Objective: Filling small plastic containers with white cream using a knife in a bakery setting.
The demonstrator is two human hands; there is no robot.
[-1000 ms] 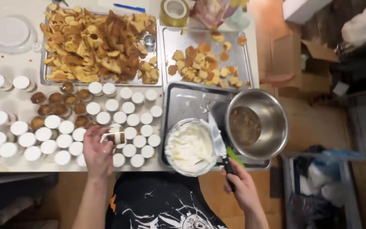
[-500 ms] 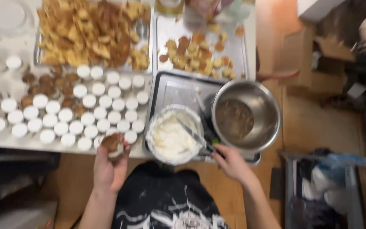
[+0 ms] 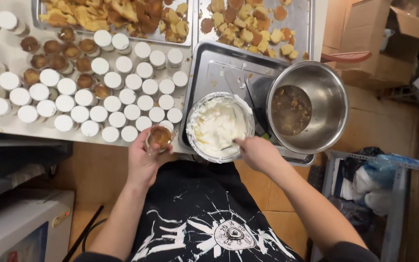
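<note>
Holding a small cup [image 3: 159,138] in the left hand [image 3: 144,159], fingers curled round it from below, just off the near edge of the table [image 3: 6,125]. The cup has something brown in it and no white top, so it's open. Right hand [image 3: 258,153] is closed round a utensil [image 3: 228,145] whose tip sits in the cream bowl [image 3: 219,127]; can't really make out what kind of utensil it is, since most of it is hidden by the fist and the cream.

That bowl sits on the near-left part of a metal tray [image 3: 219,68], and just right of it, touching or nearly so, is a bigger steel bowl [image 3: 311,104] with a brown chunky mix in the bottom.

Left of the tray the table is packed with rows of little cups with white tops [image 3: 122,99], and a cluster of uncovered brown ones [image 3: 56,56] further back on the left. Behind all that, two baking trays: one heaped with golden pastry scraps [image 3: 117,14], the other with small round biscuit pieces [image 3: 248,29].

Cardboard boxes [image 3: 379,29] sit on the floor off to the right.
</note>
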